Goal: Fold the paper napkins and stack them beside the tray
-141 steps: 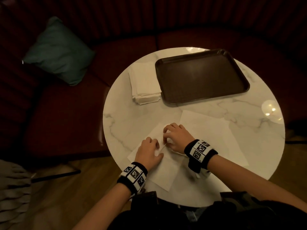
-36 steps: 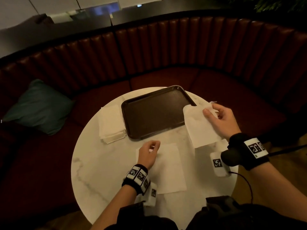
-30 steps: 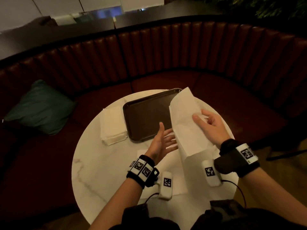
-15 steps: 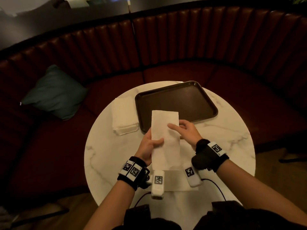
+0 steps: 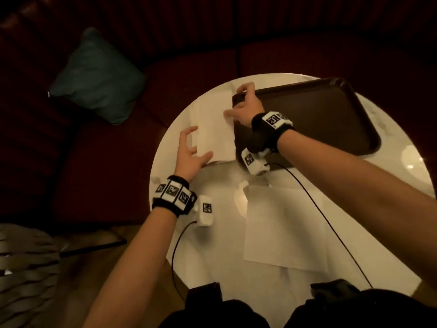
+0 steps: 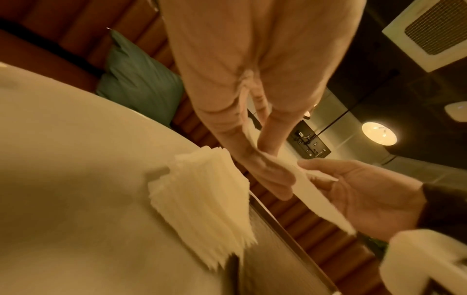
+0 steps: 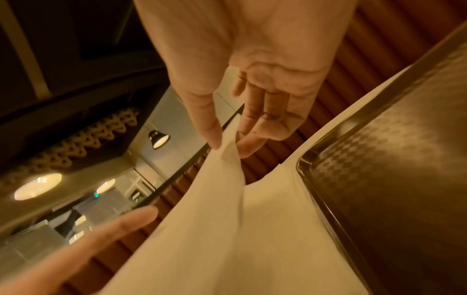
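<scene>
Round marble desk [image 5: 212,280] fills the near-right of the head view, w/ the dark tray [image 5: 319,119] at its far side. Just left of the tray, touching its edge, sits the stack of folded napkins [image 5: 212,129], long axis running near-to-far. One unfolded napkin [image 5: 283,233] lies flat near the person, well apart from the stack. Both hands are at the stack: right hand [image 5: 246,107] reaches across the tray corner to the far-right edge, thumb & fingers pinching the folded napkin [image 6: 310,189], which the wrist views show hanging a little above the stack, not yet down. Left hand [image 5: 191,152] is at the near-left corner, fingers spread & relaxed, steadying the sheet's edge rather than gripping, as far as I can tell. Next move likely turns on lowering the sheet straight down, edges lined up w/ the stack; right hand has control.
</scene>
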`<state>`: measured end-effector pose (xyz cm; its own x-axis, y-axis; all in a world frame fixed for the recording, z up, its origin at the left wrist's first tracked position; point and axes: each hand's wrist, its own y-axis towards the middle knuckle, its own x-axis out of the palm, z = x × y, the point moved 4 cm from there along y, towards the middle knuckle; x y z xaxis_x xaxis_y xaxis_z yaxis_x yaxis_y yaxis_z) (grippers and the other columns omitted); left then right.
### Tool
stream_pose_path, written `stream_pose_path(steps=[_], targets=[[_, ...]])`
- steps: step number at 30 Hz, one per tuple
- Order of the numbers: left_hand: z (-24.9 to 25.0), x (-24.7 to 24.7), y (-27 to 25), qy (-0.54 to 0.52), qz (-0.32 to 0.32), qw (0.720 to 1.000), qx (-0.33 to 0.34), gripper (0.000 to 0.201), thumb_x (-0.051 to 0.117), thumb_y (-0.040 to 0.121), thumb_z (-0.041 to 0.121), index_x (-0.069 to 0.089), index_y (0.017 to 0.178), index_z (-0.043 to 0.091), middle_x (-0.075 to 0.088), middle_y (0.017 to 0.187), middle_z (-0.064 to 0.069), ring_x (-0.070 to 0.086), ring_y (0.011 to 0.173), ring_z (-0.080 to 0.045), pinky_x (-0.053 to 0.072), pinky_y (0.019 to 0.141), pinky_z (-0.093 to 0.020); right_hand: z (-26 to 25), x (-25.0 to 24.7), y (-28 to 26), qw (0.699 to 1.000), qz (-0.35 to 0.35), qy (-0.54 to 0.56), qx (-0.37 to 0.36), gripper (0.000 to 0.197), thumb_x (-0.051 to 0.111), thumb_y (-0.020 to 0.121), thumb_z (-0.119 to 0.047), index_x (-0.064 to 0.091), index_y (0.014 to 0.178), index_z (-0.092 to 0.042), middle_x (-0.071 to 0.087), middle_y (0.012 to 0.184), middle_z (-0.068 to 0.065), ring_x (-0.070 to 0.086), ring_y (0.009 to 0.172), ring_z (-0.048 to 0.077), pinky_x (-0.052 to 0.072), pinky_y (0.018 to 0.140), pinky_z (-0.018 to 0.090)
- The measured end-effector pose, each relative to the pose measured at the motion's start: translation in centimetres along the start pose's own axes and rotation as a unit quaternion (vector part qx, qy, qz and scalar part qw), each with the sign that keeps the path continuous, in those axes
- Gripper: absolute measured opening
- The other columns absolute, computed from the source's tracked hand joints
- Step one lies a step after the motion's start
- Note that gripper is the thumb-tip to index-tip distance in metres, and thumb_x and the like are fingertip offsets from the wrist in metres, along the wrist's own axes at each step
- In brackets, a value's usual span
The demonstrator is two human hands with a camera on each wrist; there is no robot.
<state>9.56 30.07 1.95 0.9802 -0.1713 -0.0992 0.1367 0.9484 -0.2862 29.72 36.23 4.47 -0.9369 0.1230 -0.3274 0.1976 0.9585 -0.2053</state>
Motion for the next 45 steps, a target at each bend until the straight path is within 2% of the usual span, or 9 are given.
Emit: stream_pose_path(steps=[5,9,12,15,18,23,28,36,45], targets=[[-1.5,-0.9,6.8,0.135,0.040,0.989,0.034,0.032,0.074,0.073,0.013,0.071,0.101,0.028,0.064,0.114,0.008,0.054,0.115,-0.016,0.051,0.096,-0.046,0.9,2.7,5.0,0.991,0.047,-0.117,-0.044,0.016,0.066,0.080,-0.002,0.062,0.084,-0.016,0.064,0.084,0.004,0.057,0.073,0.013,0.055,0.073,0.030],[-2.2,0.2,9.0,0.131,0.033,0.991,-0.017,0.028,0.067,0.084,-0.004,0.068,0.110,0.005,0.051,0.093,0.000,0.068,0.087,-0.025,0.060,0.061,-0.028,2.3,4.2,7.6,0.984,0.045,-0.169,-0.036,0.017,0.061,0.086,-0.004,0.075,0.092,-0.011,0.071,0.096,0.005,0.062,0.084,0.014,0.053,0.082,0.024],[-3.2,0.4,9.5,0.197,0.024,0.978,-0.056,0.026,0.068,0.085,0.004,0.067,0.110,0.010,0.058,0.088,-0.014,0.067,0.048,-0.021,0.054,0.047,-0.024,4.0,5.9,7.9,0.944,-0.083,-0.319,0.004,0.036,0.067,0.087,-0.018,0.065,0.123,-0.011,0.058,0.128,0.011,0.056,0.115,0.027,0.047,0.098,0.033],[-3.4,0.2,9.3,0.314,0.026,0.949,-0.034,0.027,0.066,0.078,0.022,0.067,0.105,0.027,0.071,0.094,-0.015,0.070,0.064,-0.029,0.060,0.068,-0.037,4.9,5.6,6.9,0.896,-0.143,-0.420,-0.011,0.063,0.067,0.086,-0.037,0.044,0.142,-0.019,0.031,0.147,0.013,0.030,0.134,0.035,0.033,0.110,0.044],[-2.5,0.7,8.0,0.399,0.019,0.917,-0.015,0.037,0.061,0.085,0.030,0.060,0.122,0.031,0.062,0.123,-0.011,0.067,0.094,-0.035,0.054,0.091,-0.041,4.7,2.6,4.9,0.928,-0.123,-0.350,-0.038,0.068,0.067,0.087,-0.034,0.037,0.146,-0.020,0.024,0.151,0.013,0.027,0.137,0.034,0.031,0.113,0.041],[-1.7,3.6,1.6,0.471,0.022,0.880,0.050,0.049,0.055,0.093,0.023,0.040,0.139,0.027,0.059,0.108,-0.015,0.059,0.096,-0.034,0.052,0.084,-0.044,6.4,-4.8,-2.8,0.965,-0.069,-0.252,0.001,0.040,0.071,0.085,-0.025,0.064,0.122,-0.016,0.058,0.125,0.009,0.057,0.112,0.022,0.041,0.092,0.023],[-5.5,8.1,-4.6,0.483,-0.040,0.874,0.020,0.032,0.061,0.090,0.030,0.058,0.113,0.008,0.051,0.118,-0.014,0.051,0.112,-0.032,0.045,0.092,-0.039,12.9,-9.7,-11.4,0.957,-0.030,-0.254,0.139,0.016,0.076,0.079,-0.021,0.075,0.093,-0.014,0.073,0.096,0.006,0.067,0.096,0.020,0.042,0.073,0.018],[-11.1,10.8,-11.0,0.571,-0.055,0.813,-0.103,0.085,0.060,0.079,0.066,0.037,0.134,0.005,0.045,0.134,-0.013,0.046,0.123,-0.032,0.045,0.095,-0.043,21.0,-12.1,-23.6,0.894,0.007,-0.331,0.302,0.055,0.075,0.071,-0.054,0.062,0.103,-0.011,0.066,0.107,0.009,0.063,0.097,0.029,0.048,0.074,0.030],[-11.5,12.0,-11.3,0.439,-0.018,0.888,-0.136,0.055,0.079,0.072,0.045,0.058,0.109,0.009,0.052,0.122,-0.013,0.053,0.112,-0.032,0.048,0.095,-0.039,20.8,-8.0,-24.3,0.930,0.034,-0.255,0.262,0.047,0.074,0.050,-0.046,0.066,0.081,-0.012,0.069,0.094,0.010,0.067,0.082,0.029,0.045,0.060,0.026]])
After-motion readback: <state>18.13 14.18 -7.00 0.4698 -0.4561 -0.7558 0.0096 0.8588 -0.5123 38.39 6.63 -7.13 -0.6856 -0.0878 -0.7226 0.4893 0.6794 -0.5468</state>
